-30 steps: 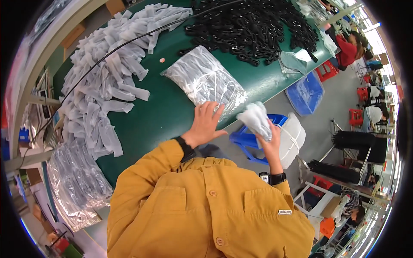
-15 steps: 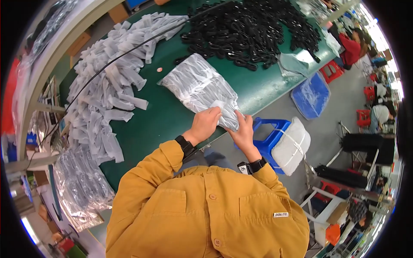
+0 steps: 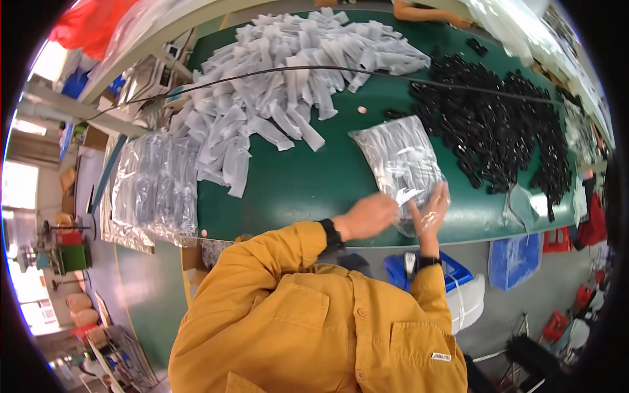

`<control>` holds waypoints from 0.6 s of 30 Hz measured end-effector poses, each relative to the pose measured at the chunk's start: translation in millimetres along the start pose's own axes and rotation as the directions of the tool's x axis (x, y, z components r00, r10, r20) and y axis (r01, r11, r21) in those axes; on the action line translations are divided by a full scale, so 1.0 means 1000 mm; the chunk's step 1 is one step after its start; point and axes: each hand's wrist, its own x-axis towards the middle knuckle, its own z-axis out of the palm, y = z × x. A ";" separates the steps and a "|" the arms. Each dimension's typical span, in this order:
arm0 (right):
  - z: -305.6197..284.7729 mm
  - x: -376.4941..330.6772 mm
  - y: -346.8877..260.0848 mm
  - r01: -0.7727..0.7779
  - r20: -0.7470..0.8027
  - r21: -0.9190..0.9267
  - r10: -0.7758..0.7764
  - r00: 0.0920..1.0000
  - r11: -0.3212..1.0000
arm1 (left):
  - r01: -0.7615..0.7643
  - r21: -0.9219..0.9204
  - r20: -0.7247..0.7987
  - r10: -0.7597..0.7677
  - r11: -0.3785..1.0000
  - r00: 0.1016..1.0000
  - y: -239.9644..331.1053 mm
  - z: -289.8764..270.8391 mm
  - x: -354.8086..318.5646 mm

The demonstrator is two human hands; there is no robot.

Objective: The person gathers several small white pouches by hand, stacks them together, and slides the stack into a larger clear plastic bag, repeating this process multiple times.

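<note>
A clear plastic bag (image 3: 403,157) packed with whitish sleeved pieces lies tilted on the green table (image 3: 295,196), its lower end toward me. My left hand (image 3: 370,216) is at the bag's lower left corner, fingers curled in; what they hold, if anything, is hidden. On the lower right side, my right hand (image 3: 430,213) rests against the loose film with fingers stretched and thumb apart.
Many whitish sleeved pieces (image 3: 288,85) are heaped at the back left. Black coiled cables (image 3: 485,124) are piled at the right. Filled clear bags (image 3: 154,187) lie at the left edge. A thin black cable (image 3: 262,73) crosses above. Another person's arm (image 3: 429,14) reaches in at the far side.
My view has turned, so the table now runs across it. The left hand has come off the bag's top face to its lower left corner; the right hand's fingers have spread.
</note>
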 end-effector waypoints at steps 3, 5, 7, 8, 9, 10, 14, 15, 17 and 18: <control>-0.034 -0.049 0.005 -0.245 0.148 -0.012 0.244 0.958 0.970 | 0.333 0.307 -0.282 -0.248 0.892 0.927 -0.052 -0.067 -0.012; -0.051 -0.077 0.015 -0.239 0.043 -0.069 0.242 0.969 0.969 | 0.557 0.353 -0.398 -0.418 0.752 0.817 -0.084 -0.098 -0.018; -0.062 -0.078 0.003 -0.312 -0.001 0.003 0.312 0.950 0.950 | 0.561 0.355 -0.404 -0.418 0.748 0.814 -0.125 -0.107 -0.021; -0.071 -0.073 -0.009 -0.389 -0.039 0.073 0.393 0.919 0.918 | 0.558 0.357 -0.400 -0.418 0.749 0.816 -0.145 -0.106 -0.024; -0.080 -0.069 -0.020 -0.464 -0.070 0.144 0.476 0.876 0.874 | 0.554 0.359 -0.391 -0.418 0.751 0.820 -0.158 -0.103 -0.028; -0.083 -0.059 -0.031 -0.456 -0.069 0.140 0.468 0.881 0.879 | 0.559 0.352 -0.398 -0.421 0.750 0.815 -0.165 -0.101 -0.033; -0.067 0.012 -0.085 -0.091 -0.135 0.287 0.134 0.982 0.954 | 0.476 0.106 -0.432 -0.391 0.873 0.813 -0.168 -0.107 -0.053; -0.060 0.026 -0.097 -0.037 -0.139 0.327 0.087 0.986 0.944 | 0.477 0.056 -0.427 -0.411 0.877 0.805 -0.146 -0.110 -0.053; -0.034 0.049 -0.129 0.025 -0.074 0.474 0.012 0.997 0.880 | 0.482 0.009 -0.441 -0.429 0.876 0.788 -0.111 -0.127 -0.074; -0.020 0.061 -0.149 0.069 -0.046 0.513 -0.053 0.998 0.856 | 0.479 0.003 -0.451 -0.426 0.878 0.784 -0.100 -0.136 -0.091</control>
